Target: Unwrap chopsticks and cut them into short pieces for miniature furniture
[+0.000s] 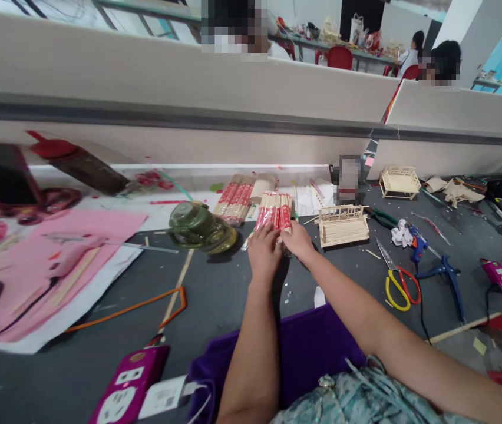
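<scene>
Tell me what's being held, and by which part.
A pack of sticks with red bands; the left hand and right hand both grip it at its near end.

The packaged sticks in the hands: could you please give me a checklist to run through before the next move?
1. Left hand and right hand both at the packaged sticks: ok.
2. Wrapper sealed or open at the end under the fingers: cannot tell, the hands cover it.
3. Small wooden bench apart from the right hand: ok.
4. Scissors apart from both hands: ok, lying off to the right.
5. Table free of loose tools: not ok, scissors and a blue glue gun lie on it.
6. Glue gun switched off: cannot tell.
</scene>
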Demonstrator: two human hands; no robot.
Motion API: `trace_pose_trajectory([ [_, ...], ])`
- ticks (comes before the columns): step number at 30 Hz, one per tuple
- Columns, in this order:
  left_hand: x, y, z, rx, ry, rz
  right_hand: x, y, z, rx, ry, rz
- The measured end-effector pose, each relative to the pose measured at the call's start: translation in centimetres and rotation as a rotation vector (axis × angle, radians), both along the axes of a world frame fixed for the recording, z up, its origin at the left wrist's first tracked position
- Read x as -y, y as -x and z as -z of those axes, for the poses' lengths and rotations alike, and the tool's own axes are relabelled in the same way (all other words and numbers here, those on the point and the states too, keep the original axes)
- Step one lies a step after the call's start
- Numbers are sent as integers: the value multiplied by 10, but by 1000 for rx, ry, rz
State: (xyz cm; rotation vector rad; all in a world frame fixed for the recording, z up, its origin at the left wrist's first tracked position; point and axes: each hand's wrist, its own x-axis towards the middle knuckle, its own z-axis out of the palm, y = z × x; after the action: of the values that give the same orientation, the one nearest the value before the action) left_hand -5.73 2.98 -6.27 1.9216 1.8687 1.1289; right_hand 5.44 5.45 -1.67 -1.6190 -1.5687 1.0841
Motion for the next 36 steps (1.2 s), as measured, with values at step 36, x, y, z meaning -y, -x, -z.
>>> trace_pose_trajectory([
  [36, 13, -39, -33, 1331, 98, 22, 60, -21, 31, -397, 11, -71],
])
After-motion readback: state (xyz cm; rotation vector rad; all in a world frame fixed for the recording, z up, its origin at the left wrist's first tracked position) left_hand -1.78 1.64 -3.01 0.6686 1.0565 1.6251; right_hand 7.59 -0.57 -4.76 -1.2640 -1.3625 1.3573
